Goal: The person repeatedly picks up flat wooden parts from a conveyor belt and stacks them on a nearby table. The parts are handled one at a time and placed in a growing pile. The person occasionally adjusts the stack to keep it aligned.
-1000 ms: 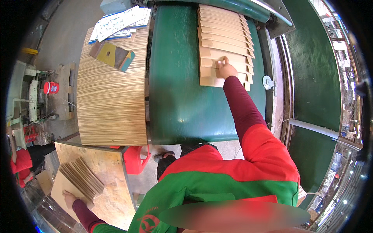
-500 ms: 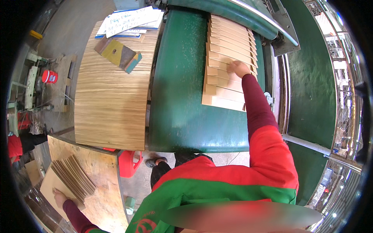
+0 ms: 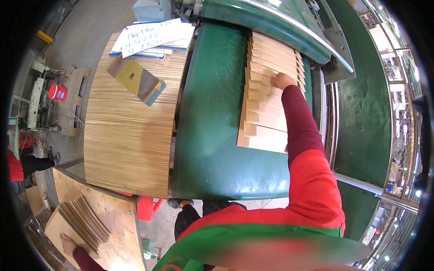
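Note:
A row of overlapping folded cardboard pieces [image 3: 266,137] lies on a green conveyor belt [image 3: 212,135], its far end at the roller. My right hand [image 3: 283,81] rests on the right part of this row, fingers reaching left over the flaps. It appears open, though the fingertips are partly hidden. At the lower left, a bundle of flat cardboard [image 3: 86,223] leans fanned out on a wooden table [image 3: 122,226]. Beside its edges, my left hand [image 3: 68,244] lies open on the broad face of a brown cardboard sheet [image 3: 55,228].
Left of the belt stands a tall striped stack of boards [image 3: 131,149]. On it lie white written cards [image 3: 153,38] and a yellow-and-brown block [image 3: 138,80]. A green roller [image 3: 271,27] with a metal bar crosses the belt's far end. A red container [image 3: 148,207] stands below.
The whole view has shifted, so belt, stack and cardboard row appear lower. My right hand sits slightly farther along the row. My left hand stays on the cardboard.

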